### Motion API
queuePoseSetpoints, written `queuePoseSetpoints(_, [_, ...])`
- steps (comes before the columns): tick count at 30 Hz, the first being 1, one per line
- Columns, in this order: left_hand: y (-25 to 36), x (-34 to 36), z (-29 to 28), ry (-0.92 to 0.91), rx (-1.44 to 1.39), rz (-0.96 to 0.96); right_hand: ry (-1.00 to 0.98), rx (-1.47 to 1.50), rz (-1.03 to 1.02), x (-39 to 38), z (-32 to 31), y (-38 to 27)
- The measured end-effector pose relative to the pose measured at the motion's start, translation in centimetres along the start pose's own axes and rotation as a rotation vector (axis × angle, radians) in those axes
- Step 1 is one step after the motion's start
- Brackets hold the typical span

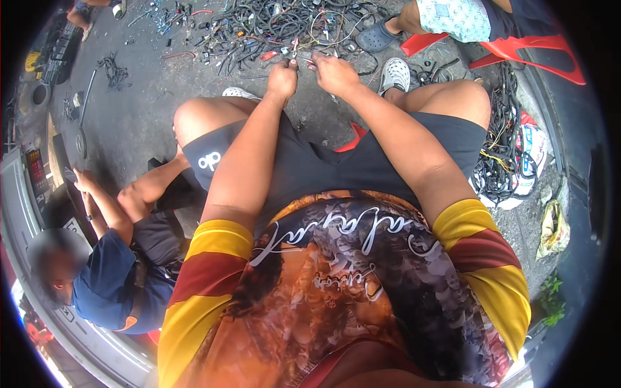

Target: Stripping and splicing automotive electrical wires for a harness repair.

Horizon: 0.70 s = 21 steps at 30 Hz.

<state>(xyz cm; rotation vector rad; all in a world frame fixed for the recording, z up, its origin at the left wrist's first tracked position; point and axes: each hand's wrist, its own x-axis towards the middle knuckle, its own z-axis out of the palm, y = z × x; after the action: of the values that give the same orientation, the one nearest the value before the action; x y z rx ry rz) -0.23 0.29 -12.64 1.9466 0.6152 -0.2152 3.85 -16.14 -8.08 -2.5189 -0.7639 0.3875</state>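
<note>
In front of my crossed legs, my left hand [283, 79] is closed, pinching a small pale piece [294, 58] that looks like a connector on a wire. Close beside it on the right, my right hand [331, 74] is closed around a thin dark item, too small to name. A tangled heap of cables and connectors [259, 26], mostly black, lies just beyond both hands. A small red piece [268, 56] is on the ground by my left fingers.
A co-worker [103, 271] sits at left beside a metal panel [29, 187]. Another person's clog [378, 35] and red stool [537, 52] are top right. Cable bundles on white sacks [511, 161] lie beside my right knee; a tire [40, 96] sits at upper left.
</note>
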Motion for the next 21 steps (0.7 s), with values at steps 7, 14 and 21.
queuePoseSetpoints(7, [4.3,-2.6,-0.6,0.003,0.325,0.052,-0.085,-0.135,0.018,0.9,-0.3,0.1])
queuePoseSetpoints(14, [7.0,-4.9,-0.1,-0.064,0.452,0.09,-0.184,-0.176,0.356,1.8,-0.1,6.7])
queuePoseSetpoints(21, [3.6,-2.8,-1.0,-0.064,-0.102,0.022,0.108,0.066,0.13,0.5,-1.5,0.9])
